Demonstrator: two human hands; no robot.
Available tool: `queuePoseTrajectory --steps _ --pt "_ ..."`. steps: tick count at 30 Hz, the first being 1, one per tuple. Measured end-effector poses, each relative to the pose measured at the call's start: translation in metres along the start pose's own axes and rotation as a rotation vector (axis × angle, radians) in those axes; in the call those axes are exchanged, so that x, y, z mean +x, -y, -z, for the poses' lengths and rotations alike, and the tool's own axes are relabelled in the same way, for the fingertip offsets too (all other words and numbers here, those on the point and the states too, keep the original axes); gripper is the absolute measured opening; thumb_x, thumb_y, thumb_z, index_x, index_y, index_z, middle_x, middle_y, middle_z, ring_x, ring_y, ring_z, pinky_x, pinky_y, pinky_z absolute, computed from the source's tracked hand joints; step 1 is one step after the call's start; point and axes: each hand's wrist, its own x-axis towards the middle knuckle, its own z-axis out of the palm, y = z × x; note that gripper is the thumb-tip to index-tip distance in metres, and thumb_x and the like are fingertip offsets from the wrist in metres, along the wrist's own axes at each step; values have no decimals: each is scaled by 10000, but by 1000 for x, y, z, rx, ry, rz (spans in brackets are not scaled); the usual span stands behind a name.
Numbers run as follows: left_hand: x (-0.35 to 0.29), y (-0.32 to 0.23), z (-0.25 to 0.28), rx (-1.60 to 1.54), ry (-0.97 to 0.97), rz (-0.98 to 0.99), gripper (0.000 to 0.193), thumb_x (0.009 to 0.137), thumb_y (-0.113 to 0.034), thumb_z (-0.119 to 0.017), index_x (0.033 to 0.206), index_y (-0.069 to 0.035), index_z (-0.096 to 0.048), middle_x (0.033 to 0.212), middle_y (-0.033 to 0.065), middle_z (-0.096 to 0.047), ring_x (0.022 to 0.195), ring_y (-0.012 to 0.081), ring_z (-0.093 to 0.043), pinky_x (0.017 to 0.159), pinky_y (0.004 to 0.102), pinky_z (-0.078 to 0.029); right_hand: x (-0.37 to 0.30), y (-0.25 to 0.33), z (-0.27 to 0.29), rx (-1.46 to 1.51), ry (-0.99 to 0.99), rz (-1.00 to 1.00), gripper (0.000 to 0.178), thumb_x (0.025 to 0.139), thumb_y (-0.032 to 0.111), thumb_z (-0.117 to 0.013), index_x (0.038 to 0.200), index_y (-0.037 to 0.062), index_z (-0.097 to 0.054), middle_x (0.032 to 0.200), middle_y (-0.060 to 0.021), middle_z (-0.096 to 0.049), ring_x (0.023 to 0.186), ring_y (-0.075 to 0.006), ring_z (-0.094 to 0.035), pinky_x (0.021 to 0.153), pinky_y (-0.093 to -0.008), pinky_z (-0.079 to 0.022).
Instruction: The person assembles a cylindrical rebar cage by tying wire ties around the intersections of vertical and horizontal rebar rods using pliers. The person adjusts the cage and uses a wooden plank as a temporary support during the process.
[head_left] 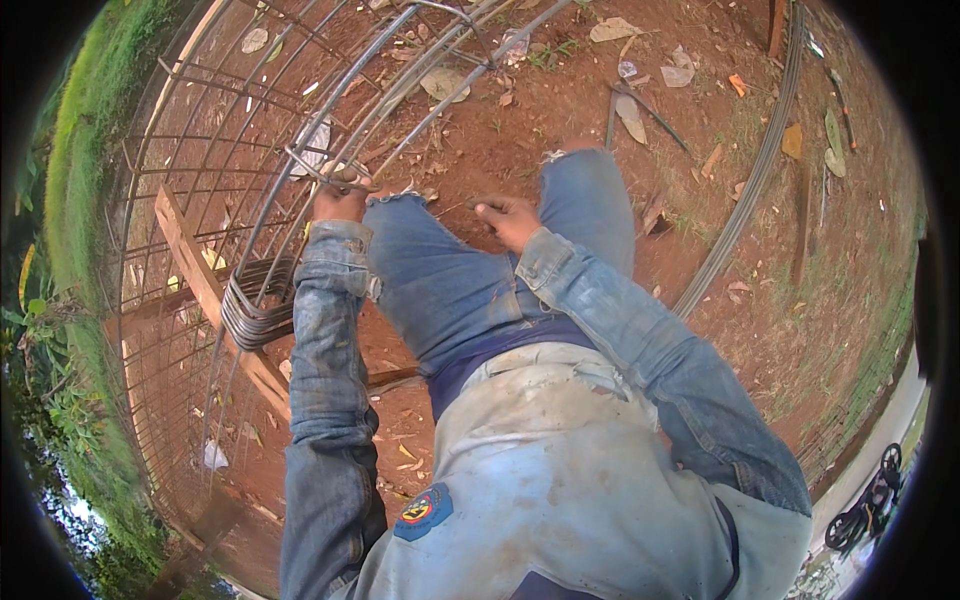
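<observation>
A cage of long steel reinforcing bars [372,62] with square stirrups runs from the top middle down the left side. My left hand [341,205] is closed at a rebar stirrup [312,166] by my left knee, its fingertips partly hidden by the steel. Over my right thigh, my right hand [511,221] is closed, thumb and forefinger pinched together. Whatever it may hold is too small to make out. Left of my left forearm, a stack of bent stirrups [258,306] hangs together on the bars.
A wooden plank [190,250] slants beneath the cage. On the right, a bundle of long thin bars [742,212] lies across the reddish soil. A bent metal rod [655,118], dry leaves and litter lie ahead. Grass [80,190] borders the left; a motorcycle [866,500] stands far right.
</observation>
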Motion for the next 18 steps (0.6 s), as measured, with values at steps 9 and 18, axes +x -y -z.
queuePoseTrajectory --steps 9,18 --pt "-3 -17 -4 132 8 93 240 712 -192 -729 771 3 -601 583 54 -555 506 128 -507 468 301 -383 29 31 -56 540 24 -133 265 853 215 -582 1012 5 -564 627 29 -442 514 -65 -382 436 -215 -319" --pt "9 10 10 205 -19 116 249 734 -147 -654 907 29 -623 728 134 -637 604 175 -600 562 312 -469 57 69 -123 59 40 -93 467 687 460 -701 772 4 -648 677 -79 -576 501 -156 -499 433 -295 -407"
